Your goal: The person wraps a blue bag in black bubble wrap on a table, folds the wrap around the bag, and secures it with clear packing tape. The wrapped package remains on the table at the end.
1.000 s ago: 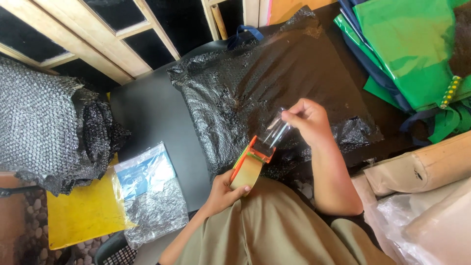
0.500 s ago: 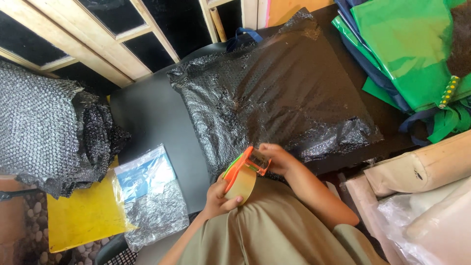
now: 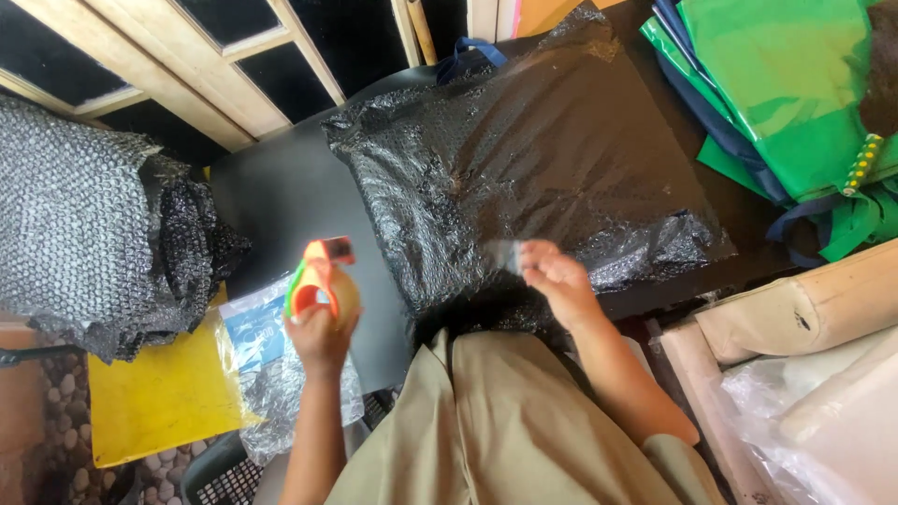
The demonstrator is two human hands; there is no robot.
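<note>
The left hand (image 3: 320,334) is closed around an orange tape dispenser (image 3: 321,278) carrying a tan roll, raised over the dark counter (image 3: 281,192) just left of the big parcel. The right hand (image 3: 554,278) pinches a short clear strip of tape (image 3: 506,254) between thumb and fingertips, at the near edge of the black bubble-wrapped parcel (image 3: 524,159), a broad flat package lying across the counter in front of the person. Beneath the left forearm lies a small clear bubble pouch with a blue and white label (image 3: 257,329), partly resting on a flat yellow envelope (image 3: 159,397). A heap of black bubble wrap (image 3: 84,234) sits at far left. Green bags (image 3: 795,84) with dark blue edging are stacked at upper right, well apart from the hands.
</note>
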